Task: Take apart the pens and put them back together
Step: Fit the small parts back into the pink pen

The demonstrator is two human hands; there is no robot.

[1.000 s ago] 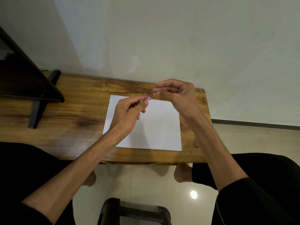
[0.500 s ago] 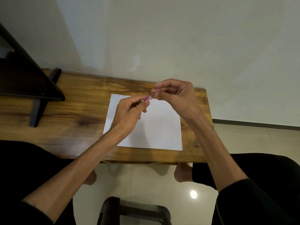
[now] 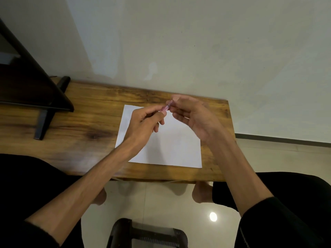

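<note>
Pen (image 3: pixel 166 106): pink, held over paper (image 3: pixel 172 151) near desk (image 3: pixel 86 122) right edge.
Left hand (image 3: pixel 143 126): grips pen.
Right hand (image 3: pixel 195 117): pinches pen's far end.

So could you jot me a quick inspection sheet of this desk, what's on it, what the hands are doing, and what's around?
Surface: wooden table against a pale wall, with a white sheet of paper lying on it.
Job's things: one pink pen, held above the paper; no loose parts seen.
Clutter: dark stand at the table's left end.
Hands: left hand grips the pen's lower part; right hand pinches its upper end.
Cables: nothing seen.
Surroundings: glossy tiled floor, a dark object on the floor below, the person's bare feet under the table.
</note>
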